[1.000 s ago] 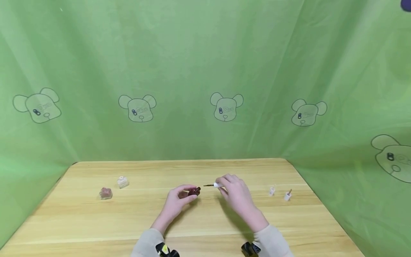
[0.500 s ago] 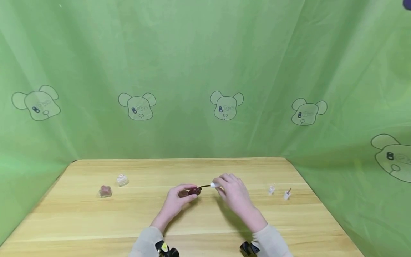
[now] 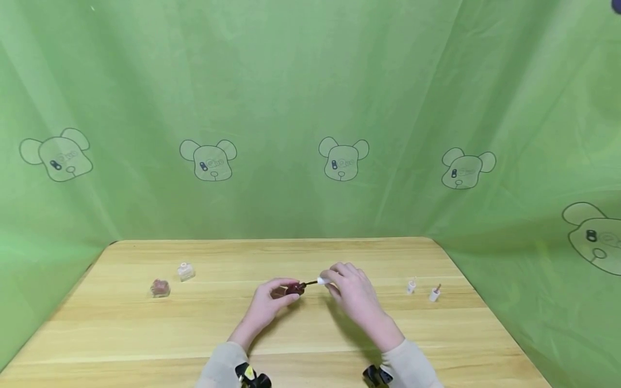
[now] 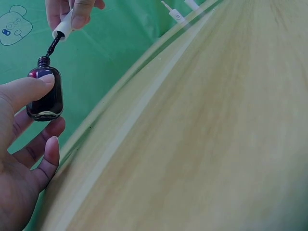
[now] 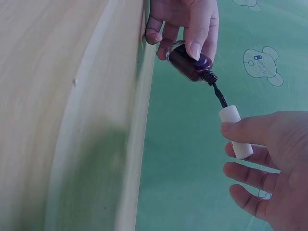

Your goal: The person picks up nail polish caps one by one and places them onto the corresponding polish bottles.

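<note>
My left hand (image 3: 264, 307) holds a dark red nail polish bottle (image 4: 48, 96) between thumb and fingers, its threaded neck tilted toward the right hand. Between thumb and index finger, my right hand (image 3: 356, 293) pinches a white nail polish cap (image 5: 236, 132). From the cap runs a dark, polish-coated brush (image 5: 220, 95), its tip at the mouth of the bottle. The other fingers of the right hand are spread loosely in the right wrist view. Both hands are above the middle of the wooden table (image 3: 310, 334).
Left on the table stand a pinkish bottle (image 3: 160, 289) and a clear bottle (image 3: 185, 272), both uncapped. To the right, two white caps, a nearer one (image 3: 434, 294) and another (image 3: 411, 286), stand with brushes pointing up. A green curtain (image 3: 281, 108) hangs behind.
The right hand has moved slightly left, bringing the brush from a gap away up to the bottle's mouth. The left hand has stayed nearly in place with the bottle.
</note>
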### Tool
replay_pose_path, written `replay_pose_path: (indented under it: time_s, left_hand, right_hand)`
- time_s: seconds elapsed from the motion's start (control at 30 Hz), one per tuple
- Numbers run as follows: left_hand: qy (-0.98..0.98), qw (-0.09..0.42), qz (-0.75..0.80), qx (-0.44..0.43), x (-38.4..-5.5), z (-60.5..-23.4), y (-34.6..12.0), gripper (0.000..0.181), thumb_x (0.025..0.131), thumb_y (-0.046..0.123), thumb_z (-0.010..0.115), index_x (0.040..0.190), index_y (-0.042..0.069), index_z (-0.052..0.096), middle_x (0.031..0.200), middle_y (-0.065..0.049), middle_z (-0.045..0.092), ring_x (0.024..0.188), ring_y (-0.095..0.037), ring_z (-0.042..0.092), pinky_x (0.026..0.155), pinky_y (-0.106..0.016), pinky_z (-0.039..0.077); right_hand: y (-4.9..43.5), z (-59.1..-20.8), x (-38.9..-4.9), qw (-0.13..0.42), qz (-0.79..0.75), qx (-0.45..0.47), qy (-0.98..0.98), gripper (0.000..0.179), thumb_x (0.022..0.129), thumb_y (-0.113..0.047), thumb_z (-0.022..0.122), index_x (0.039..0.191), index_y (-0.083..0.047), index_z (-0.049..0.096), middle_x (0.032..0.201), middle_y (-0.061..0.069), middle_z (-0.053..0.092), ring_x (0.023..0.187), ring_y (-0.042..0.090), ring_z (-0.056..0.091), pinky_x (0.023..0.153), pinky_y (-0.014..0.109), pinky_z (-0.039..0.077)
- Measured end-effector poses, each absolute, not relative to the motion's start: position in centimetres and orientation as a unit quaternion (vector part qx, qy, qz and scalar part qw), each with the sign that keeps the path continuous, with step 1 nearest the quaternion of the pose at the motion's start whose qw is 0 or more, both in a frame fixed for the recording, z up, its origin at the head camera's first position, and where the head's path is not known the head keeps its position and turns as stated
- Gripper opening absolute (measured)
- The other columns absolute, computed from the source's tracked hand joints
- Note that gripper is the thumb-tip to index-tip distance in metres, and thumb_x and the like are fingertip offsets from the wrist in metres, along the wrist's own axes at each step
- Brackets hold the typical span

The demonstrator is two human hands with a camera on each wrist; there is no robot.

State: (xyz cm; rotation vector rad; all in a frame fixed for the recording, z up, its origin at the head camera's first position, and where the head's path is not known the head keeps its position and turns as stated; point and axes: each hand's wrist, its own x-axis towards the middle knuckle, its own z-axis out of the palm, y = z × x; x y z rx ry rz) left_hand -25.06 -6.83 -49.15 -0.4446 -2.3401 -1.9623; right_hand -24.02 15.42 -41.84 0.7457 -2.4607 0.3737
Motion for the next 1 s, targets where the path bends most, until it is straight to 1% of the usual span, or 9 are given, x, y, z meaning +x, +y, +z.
replay_pose_path:
  time_s: [0.2,0.53,0.73,0.83,1.0]
  left_hand:
    - [-0.762,0.029,-0.629,-0.150,-24.9,-49.0,-6.9,0.035,0.082,0.019,0.077,0.116,0.012,0.069,0.114,-0.013,0.070,0.091,-0.018,0.066,0.082,-0.025,0.054]
    - [-0.773,0.026,-0.611,-0.167,-25.0,-49.2,-6.9,0.036,0.083,0.024,0.076,0.117,0.016,0.069,0.116,-0.009,0.070,0.091,-0.012,0.064,0.084,-0.026,0.054]
    - [-0.769,0.021,-0.613,-0.178,-25.1,-49.2,-6.9,0.036,0.083,0.022,0.076,0.117,0.014,0.069,0.114,-0.010,0.071,0.091,-0.013,0.064,0.083,-0.023,0.053]
    - [-0.770,0.018,-0.612,-0.178,-25.1,-49.2,-6.9,0.036,0.082,0.022,0.077,0.117,0.015,0.070,0.113,-0.008,0.071,0.092,-0.014,0.064,0.083,-0.022,0.052]
    - [-0.764,0.017,-0.617,-0.187,-25.1,-49.2,-6.8,0.035,0.083,0.021,0.076,0.116,0.013,0.070,0.111,-0.010,0.071,0.092,-0.015,0.064,0.082,-0.022,0.052]
  right_hand:
    - [15.2,-42.0,-23.9,0.283,0.131,0.287,-0.906,0.027,0.075,-0.012,0.082,0.099,-0.020,0.072,0.093,-0.003,0.068,0.085,0.015,0.060,0.076,0.034,0.053]
    - [14.7,-42.3,-23.7,0.285,0.118,0.300,-0.903,0.028,0.074,-0.013,0.082,0.099,-0.020,0.072,0.093,-0.003,0.066,0.084,0.013,0.058,0.074,0.030,0.051]
    - [14.4,-42.4,-23.5,0.278,0.115,0.301,-0.905,0.028,0.075,-0.014,0.082,0.100,-0.021,0.073,0.093,-0.004,0.066,0.084,0.012,0.057,0.073,0.028,0.050]
    - [14.2,-42.6,-23.4,0.273,0.110,0.301,-0.907,0.027,0.076,-0.016,0.081,0.101,-0.022,0.073,0.093,-0.005,0.066,0.084,0.010,0.056,0.073,0.026,0.049]
    - [14.1,-42.8,-23.4,0.277,0.105,0.308,-0.904,0.027,0.075,-0.015,0.082,0.100,-0.022,0.073,0.092,-0.006,0.064,0.082,0.010,0.055,0.071,0.025,0.049]
